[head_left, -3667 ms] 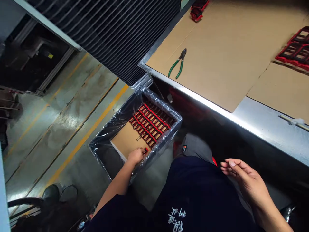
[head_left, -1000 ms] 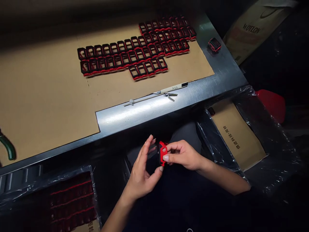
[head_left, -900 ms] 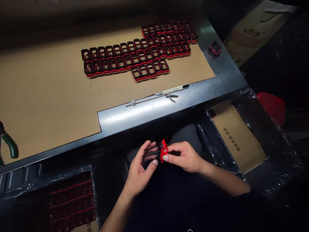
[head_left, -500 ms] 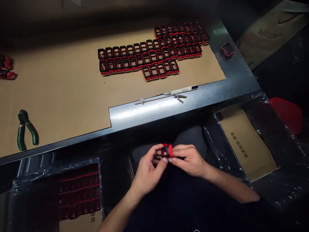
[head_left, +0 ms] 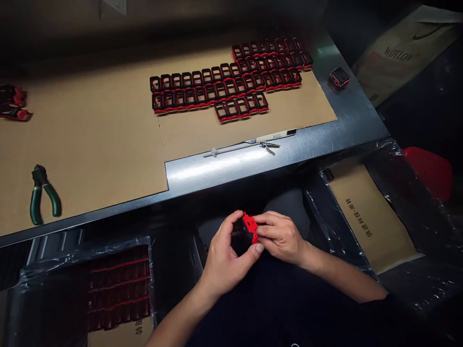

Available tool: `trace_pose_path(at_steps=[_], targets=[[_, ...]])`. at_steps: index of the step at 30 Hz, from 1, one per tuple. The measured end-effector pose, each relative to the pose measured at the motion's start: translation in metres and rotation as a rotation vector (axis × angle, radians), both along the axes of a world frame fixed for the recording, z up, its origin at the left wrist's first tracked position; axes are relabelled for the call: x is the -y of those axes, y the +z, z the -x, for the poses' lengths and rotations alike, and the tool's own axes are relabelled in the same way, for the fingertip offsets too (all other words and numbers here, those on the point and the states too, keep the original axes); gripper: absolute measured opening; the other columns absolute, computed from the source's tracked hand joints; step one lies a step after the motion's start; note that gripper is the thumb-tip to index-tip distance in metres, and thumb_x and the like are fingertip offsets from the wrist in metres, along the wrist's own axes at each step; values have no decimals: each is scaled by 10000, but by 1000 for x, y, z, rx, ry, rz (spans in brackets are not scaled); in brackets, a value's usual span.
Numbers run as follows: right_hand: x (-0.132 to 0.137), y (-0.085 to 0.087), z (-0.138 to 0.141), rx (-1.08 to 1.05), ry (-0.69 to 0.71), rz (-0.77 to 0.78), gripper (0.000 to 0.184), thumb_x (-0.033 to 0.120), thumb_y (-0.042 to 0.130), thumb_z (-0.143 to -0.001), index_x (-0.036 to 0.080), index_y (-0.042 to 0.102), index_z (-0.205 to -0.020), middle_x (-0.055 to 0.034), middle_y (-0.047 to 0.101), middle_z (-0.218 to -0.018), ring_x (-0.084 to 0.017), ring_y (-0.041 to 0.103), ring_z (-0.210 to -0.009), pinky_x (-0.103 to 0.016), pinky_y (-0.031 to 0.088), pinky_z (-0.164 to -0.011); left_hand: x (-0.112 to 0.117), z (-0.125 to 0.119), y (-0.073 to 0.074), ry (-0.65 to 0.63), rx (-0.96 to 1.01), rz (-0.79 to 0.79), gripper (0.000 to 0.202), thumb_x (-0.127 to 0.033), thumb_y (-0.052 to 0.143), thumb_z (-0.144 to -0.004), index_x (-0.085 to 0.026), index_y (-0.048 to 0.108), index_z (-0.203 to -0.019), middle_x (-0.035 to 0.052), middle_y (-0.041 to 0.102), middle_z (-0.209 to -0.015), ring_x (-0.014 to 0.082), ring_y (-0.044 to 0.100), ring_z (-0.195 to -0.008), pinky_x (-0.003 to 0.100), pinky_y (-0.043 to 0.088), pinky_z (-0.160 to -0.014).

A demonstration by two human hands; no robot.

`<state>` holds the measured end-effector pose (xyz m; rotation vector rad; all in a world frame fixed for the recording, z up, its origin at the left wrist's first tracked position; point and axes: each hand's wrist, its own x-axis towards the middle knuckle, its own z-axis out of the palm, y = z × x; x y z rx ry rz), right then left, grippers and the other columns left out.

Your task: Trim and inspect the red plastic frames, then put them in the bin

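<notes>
Over my lap, both hands hold one small red and black plastic part [head_left: 249, 228]. My left hand [head_left: 226, 255] curls round it from the left, thumb under it and fingers arched over the top. My right hand [head_left: 280, 237] pinches its right side with closed fingers. On the cardboard sheet [head_left: 97, 140] at the back of the table lie several rows of the same red and black frames [head_left: 231, 82].
Green-handled pliers [head_left: 42, 193] lie at the left of the table. A thin metal tool [head_left: 249, 143] rests on the steel edge [head_left: 231, 166]. One lone part [head_left: 339, 76] sits far right. A plastic-lined box of parts [head_left: 112, 286] stands at my left, another lined box with cardboard [head_left: 369, 219] at my right.
3.7 s ago my left hand reached into the box on the floor. Since then it has joined the right hand in my lap, and the part has been turned between the fingers.
</notes>
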<state>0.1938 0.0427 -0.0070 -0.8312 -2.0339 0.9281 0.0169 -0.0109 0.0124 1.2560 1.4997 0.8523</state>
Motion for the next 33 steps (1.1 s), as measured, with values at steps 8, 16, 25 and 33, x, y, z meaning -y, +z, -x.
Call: trace_pose_path(at_steps=[8,16,25,33], targets=[[2,6,-3,-130,-84,295,200,158,651,-899,221,749,-1061,-96,765,-1076,-214,721,-1001,-382,576,-892,5,4,-7,-59,-109,-285,659,-247,718,-842,-269,411,-1425,135,548,-1395,291,586,-1272,512,504,-1076],[3,14,-6,-275,-96,774,164,295,664,-910,196,755,-1004,-61,754,-948,-180,704,-867,-323,560,-799,1,3,-7,-117,-118,-392,681,-141,668,-867,-263,373,-1468,153,479,-1483,289,518,-1356,512,506,-1083],[3,16,-4,-439,-54,1093,259,399,728,-860,181,742,-998,-34,740,-888,-127,675,-747,-258,559,-699,-1,3,-7,-179,-193,-451,699,-122,645,-883,-258,346,-1500,162,501,-1480,286,522,-1362,504,525,-1065],[0,6,-1,-513,20,1284,328,453,805,-786,146,727,-871,-10,712,-742,-91,638,-598,-214,552,-587,1,4,-12,-200,-284,-510,913,-119,647,-878,-201,86,-1595,205,564,-1420,283,578,-1303,484,543,-1034]])
